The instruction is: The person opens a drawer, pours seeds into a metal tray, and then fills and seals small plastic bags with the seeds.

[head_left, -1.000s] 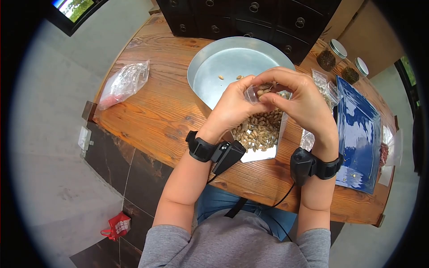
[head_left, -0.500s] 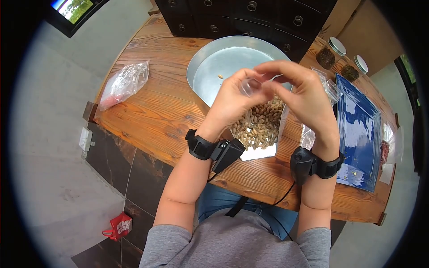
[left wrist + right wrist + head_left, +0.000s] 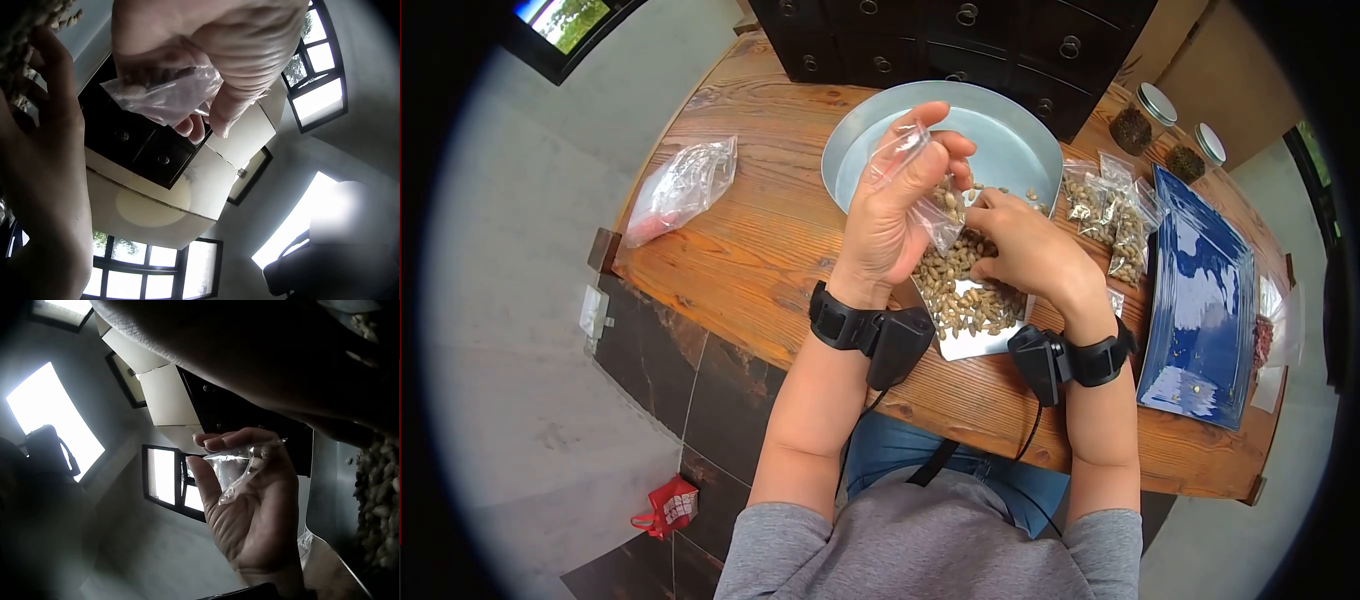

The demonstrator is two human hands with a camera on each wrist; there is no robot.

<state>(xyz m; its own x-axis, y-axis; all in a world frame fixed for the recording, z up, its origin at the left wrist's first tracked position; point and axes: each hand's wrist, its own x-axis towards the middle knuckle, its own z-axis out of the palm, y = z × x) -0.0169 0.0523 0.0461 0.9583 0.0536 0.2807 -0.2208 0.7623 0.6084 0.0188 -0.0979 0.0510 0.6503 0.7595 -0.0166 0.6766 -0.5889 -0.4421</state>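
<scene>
My left hand [image 3: 882, 222] is raised over the metal pan [image 3: 1005, 145] and holds a small clear plastic bag [image 3: 941, 222] between thumb and fingers. A few pale-brown dried pods show inside the bag. In the right wrist view, the bag [image 3: 232, 470] lies against the palm under the bent fingers. Just right of it, my right hand [image 3: 1045, 255] reaches down to the heap of dried pods [image 3: 968, 302] at the pan's near end. Its thumb and fingers are spread apart at the heap, with the fingertips partly hidden among the pods.
Filled small bags [image 3: 1115, 215] lie right of the pan, beside a blue rectangular tray [image 3: 1200, 300]. Two lidded jars [image 3: 1133, 128] stand behind. A clear plastic bag with something pink [image 3: 680, 190] lies left. Dark drawers [image 3: 940, 40] stand at the back.
The hands have parted from over the pan. My left hand has tilted upright with the bag, and my right hand has dropped to the pods.
</scene>
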